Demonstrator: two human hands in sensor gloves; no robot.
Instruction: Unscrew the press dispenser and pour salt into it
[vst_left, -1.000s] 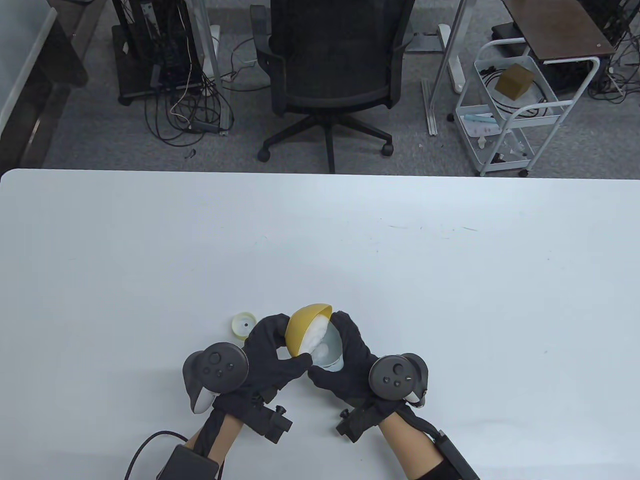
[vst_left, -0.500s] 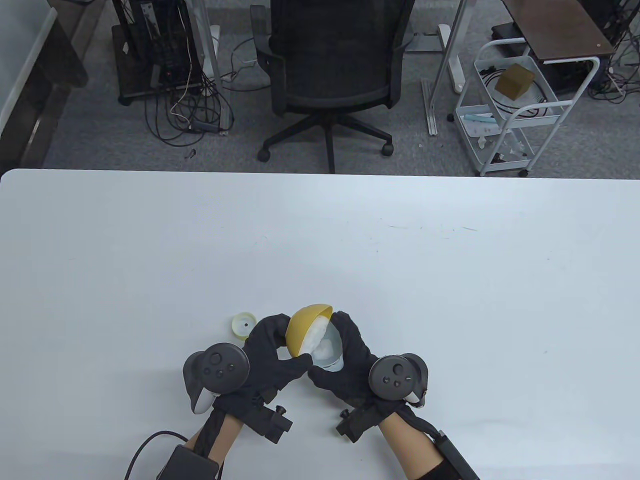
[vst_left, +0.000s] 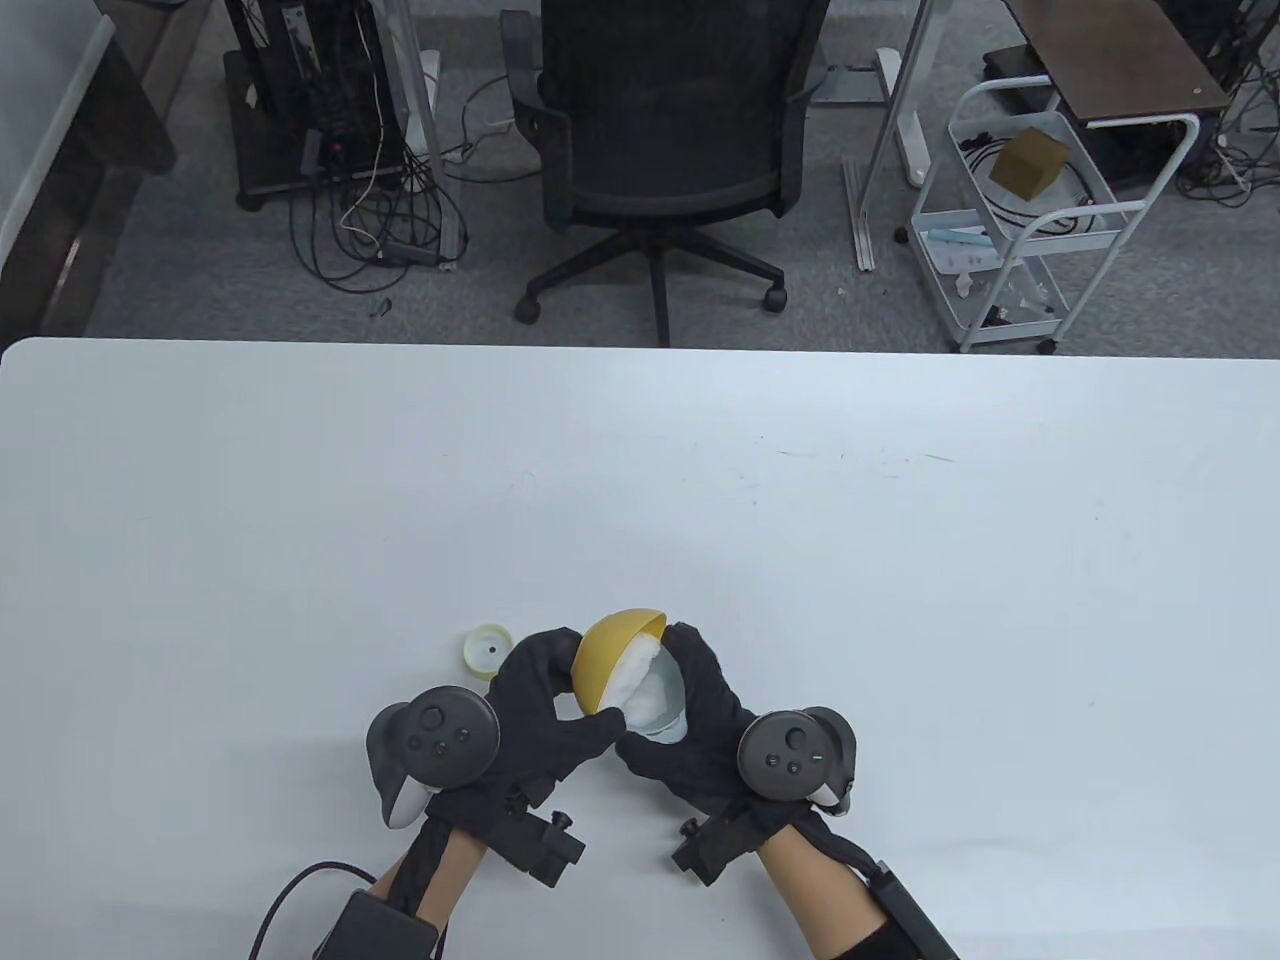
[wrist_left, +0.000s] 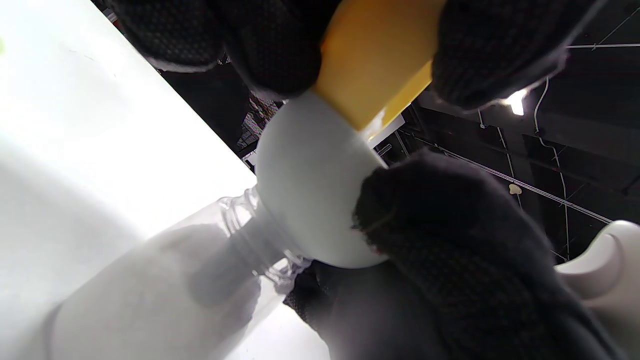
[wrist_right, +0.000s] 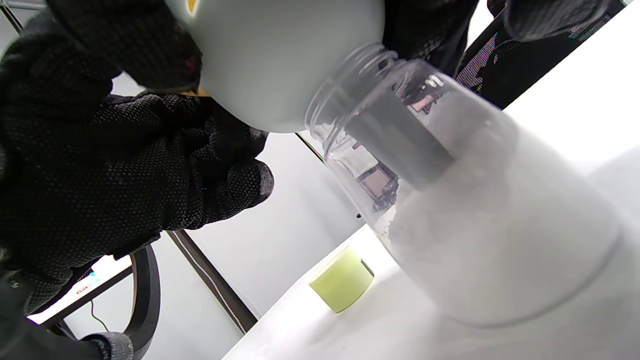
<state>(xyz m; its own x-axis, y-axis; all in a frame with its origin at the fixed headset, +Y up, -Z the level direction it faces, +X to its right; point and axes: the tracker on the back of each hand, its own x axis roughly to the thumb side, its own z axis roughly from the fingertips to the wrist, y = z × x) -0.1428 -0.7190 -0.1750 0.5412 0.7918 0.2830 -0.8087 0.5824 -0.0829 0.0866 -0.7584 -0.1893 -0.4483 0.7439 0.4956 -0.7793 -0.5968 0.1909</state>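
Yellow bowl (vst_left: 603, 662) gripped by left hand (vst_left: 535, 715), tipped over funnel (vst_left: 660, 700); right hand (vst_left: 700, 730) holds funnel.

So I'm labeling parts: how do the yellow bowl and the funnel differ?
The yellow bowl is held tipped on edge by the left hand; the pale funnel sits upright, spout in the bottle neck. Bowl opaque yellow, funnel whitish. Both hold salt.

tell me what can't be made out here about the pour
- Table view: the clear plastic bottle is hidden under both hands and the white funnel.
- Left wrist view: the yellow bowl interior is cut off by the top edge.
- Right wrist view: the bottle's salt level is blurred by its frosted wall.
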